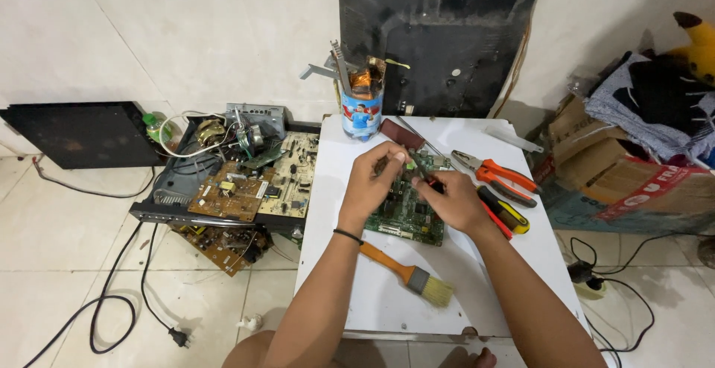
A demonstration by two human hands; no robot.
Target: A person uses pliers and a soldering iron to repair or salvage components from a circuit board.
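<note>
A large black back cover [439, 33] of an appliance leans on the tiled wall at 12 o'clock, behind the white surface [514, 264] that fills the middle of the view. At 9 o'clock, off the surface, an opened black chassis [160, 208] on the floor carries several brown and beige circuit boards [231, 193] and a tangle of wires. At 3 o'clock sits a cardboard box [625, 174] heaped with cloth.

On the surface, near its centre, lies a green circuit board [406, 215] — both hands meet over its far end. The left hand [372, 182] has its fingers curled, pinching something small at the board's top edge; what it is cannot be made out. The right hand [450, 200] is closed around a thin tool with a dark handle [434, 185], its tip aimed at the same spot.

Just at 3 o'clock of the right hand lie orange-handled pliers [503, 178] and a yellow-and-black tool [510, 215]. At 6 o'clock of the board rests an orange-handled paintbrush [410, 273]. At 12 o'clock stands a tin can [361, 115] stuffed with tools.
</note>
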